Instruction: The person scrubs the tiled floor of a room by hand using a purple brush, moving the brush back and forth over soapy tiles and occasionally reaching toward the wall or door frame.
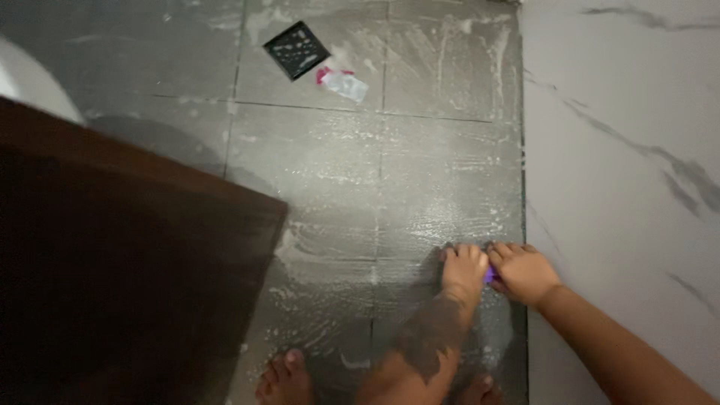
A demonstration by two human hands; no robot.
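Purple scrubber — pressed between both hands' grip.

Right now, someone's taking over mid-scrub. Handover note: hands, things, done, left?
Left hand and right hand: side by side, both pressed on a small purple scrubber on the floor, close to the marble wall.
Things: grey tiled floor wet, streaked with white suds; black square drain cover and a small pink-and-white packet at the far end.
Done: suds cover most visible tiles.
Left: suds not rinsed off; packet lies by the drain.
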